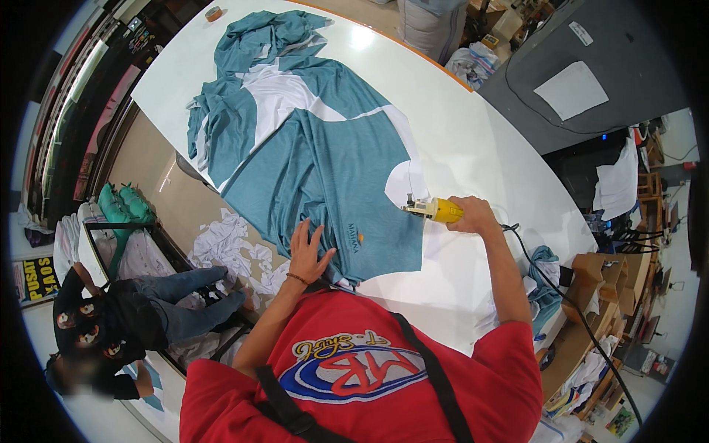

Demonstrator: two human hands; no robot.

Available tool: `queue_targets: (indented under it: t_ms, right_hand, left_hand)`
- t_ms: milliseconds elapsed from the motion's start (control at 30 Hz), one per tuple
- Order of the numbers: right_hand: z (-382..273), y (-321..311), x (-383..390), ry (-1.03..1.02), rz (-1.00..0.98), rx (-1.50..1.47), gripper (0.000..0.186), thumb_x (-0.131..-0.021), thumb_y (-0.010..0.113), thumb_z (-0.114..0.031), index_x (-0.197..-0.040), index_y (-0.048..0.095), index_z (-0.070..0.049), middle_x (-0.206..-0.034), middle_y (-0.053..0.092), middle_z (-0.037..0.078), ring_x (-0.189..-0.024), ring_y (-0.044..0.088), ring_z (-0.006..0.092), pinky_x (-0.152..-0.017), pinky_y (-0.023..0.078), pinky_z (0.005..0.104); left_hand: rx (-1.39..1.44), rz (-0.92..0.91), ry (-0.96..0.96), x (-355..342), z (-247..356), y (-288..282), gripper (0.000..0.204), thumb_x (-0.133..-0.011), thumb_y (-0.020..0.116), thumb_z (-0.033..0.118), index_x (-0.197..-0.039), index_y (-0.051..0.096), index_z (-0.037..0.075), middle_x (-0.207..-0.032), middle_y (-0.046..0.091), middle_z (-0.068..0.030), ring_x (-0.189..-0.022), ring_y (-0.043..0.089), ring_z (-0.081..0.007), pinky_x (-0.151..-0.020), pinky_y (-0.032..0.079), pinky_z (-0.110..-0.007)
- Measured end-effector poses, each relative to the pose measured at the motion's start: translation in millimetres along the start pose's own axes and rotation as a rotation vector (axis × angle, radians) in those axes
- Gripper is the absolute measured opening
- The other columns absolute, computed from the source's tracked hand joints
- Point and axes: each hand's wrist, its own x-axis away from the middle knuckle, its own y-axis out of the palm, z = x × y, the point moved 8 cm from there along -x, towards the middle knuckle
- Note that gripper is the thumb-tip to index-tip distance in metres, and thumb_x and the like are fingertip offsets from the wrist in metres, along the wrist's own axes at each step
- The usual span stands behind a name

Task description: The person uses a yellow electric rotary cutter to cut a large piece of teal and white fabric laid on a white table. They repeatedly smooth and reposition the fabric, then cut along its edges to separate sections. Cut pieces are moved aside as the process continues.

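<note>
My right hand point(473, 215) is wrapped round a yellow handheld electric fabric cutter point(445, 210), with its metal head at the edge of a white curved patch in the cloth. A teal and white printed fabric point(347, 162) lies spread over the table, bunched at its far end. My left hand point(306, 255) rests on the fabric's near left part, fingers apart, beside gathered folds. From the cutter a black cord point(543, 273) runs off to the lower right.
The white table point(473, 140) has a tape roll point(213, 13) at its far left corner. White scraps point(229, 247) lie on the floor at left, near another person point(125, 317). A grey cabinet point(583, 66) stands beyond the table's right edge, and cardboard boxes point(591, 295) at right.
</note>
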Motion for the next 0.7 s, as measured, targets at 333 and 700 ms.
queue_targets:
  t_ms: [333,700]
  right_hand:
    - [-12.8,5.6,5.9,0.059,0.042,-0.047,0.061,-0.069,0.078,-0.046,-0.124,0.068,-0.021,-0.099,0.076,0.013,-0.091,0.073,0.0330,-0.081,0.059,0.0446]
    - [-27.8,11.9,9.9,0.150,0.050,-0.150,0.058,-0.071,0.076,-0.048,-0.120,0.065,-0.021,-0.100,0.074,0.012,-0.098,0.072,0.0342,-0.086,0.057,0.0473]
  left_hand:
    - [0.010,-0.016,0.026,-9.4,-2.4,1.4,0.069,-0.091,0.075,0.037,-0.147,0.050,0.006,-0.159,0.032,-0.0274,-0.148,0.028,-0.0477,-0.119,0.025,-0.057]
    - [0.028,-0.024,0.109,-23.6,2.7,0.8,0.067,-0.091,0.074,0.037,-0.147,0.052,0.007,-0.160,0.032,-0.0263,-0.147,0.028,-0.0471,-0.119,0.026,-0.058]
